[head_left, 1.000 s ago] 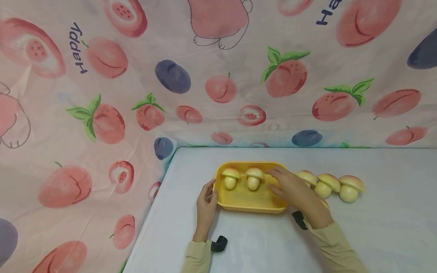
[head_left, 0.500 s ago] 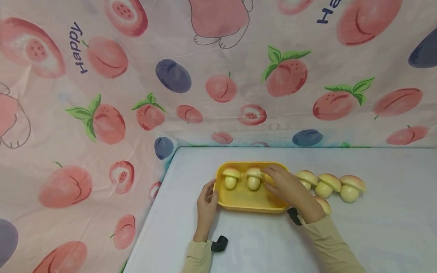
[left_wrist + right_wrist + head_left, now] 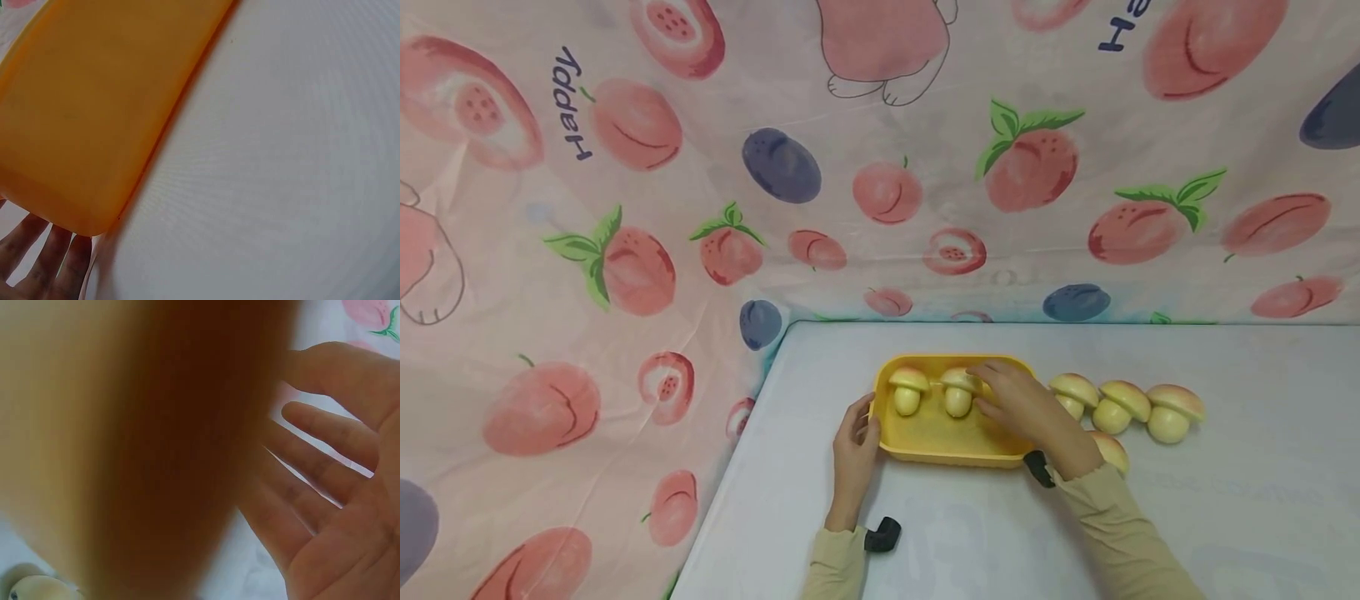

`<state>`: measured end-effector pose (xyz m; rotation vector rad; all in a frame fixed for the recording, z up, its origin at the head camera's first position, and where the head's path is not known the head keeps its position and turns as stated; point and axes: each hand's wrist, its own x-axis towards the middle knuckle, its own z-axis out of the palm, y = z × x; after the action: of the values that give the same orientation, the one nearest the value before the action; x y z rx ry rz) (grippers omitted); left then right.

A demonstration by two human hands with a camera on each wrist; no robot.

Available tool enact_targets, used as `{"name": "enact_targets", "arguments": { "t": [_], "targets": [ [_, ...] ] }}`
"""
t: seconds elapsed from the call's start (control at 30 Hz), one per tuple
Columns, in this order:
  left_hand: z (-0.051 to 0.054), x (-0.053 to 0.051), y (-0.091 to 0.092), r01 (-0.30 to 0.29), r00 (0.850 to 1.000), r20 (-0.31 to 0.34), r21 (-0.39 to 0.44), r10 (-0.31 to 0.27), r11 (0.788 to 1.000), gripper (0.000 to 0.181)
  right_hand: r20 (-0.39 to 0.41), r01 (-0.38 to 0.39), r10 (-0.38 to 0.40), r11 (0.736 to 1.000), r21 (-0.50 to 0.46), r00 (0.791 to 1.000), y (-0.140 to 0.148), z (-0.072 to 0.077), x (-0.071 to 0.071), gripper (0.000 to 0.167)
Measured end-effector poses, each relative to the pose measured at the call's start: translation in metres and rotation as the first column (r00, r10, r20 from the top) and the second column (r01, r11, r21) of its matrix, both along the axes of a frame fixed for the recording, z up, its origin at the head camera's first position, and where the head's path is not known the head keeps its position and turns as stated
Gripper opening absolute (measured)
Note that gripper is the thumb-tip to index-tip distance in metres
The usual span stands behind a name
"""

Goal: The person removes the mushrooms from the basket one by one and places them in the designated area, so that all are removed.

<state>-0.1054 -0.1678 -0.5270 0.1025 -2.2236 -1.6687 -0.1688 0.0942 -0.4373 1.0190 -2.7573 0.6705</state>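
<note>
Yellow plastic tray (image 3: 955, 457), touched at nine o'clock by the left hand (image 3: 853, 442), fingers unclenched; one toy mushroom (image 3: 907, 394) is set inside at ten o'clock, a second mushroom (image 3: 957, 403) at twelve, its cap partly covered by the right hand (image 3: 1024, 406), fingers extended; four more mushrooms (image 3: 1169, 423) are placed outside toward three.

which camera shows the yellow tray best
The head view, where most of the yellow tray shows clearly. The left wrist view crops it; the right wrist view shows only a blur, probably its wall.

The tray (image 3: 925, 439) is yellow, mushrooms (image 3: 1169, 426) pale yellow, backdrop (image 3: 910, 137) pink with printed fruit
</note>
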Motion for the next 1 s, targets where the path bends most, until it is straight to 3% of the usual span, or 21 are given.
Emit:
{"name": "enact_targets", "arguments": {
  "t": [0.17,0.67,0.93,1.0],
  "targets": [
    [0.000,0.000,0.001,-0.016,1.000,-0.025,0.001,0.016,1.000,0.034,0.014,0.000,0.000,1.000,0.005,1.000,0.000,0.000,0.000,0.043],
    [0.004,0.002,0.003,-0.023,1.000,0.015,0.020,0.023,1.000,0.035,0.028,-0.005,0.004,1.000,0.020,1.000,0.002,0.008,-0.003,0.039],
    [0.026,0.010,0.011,-0.025,1.000,0.007,0.005,0.025,1.000,0.035,0.000,-0.019,0.019,1.000,0.022,1.000,0.002,0.011,-0.005,0.037],
    [0.025,0.010,0.011,-0.026,1.000,0.014,0.007,0.026,1.000,0.035,-0.010,-0.023,0.023,1.000,0.019,1.000,0.001,0.012,-0.006,0.035]
  ]
}}
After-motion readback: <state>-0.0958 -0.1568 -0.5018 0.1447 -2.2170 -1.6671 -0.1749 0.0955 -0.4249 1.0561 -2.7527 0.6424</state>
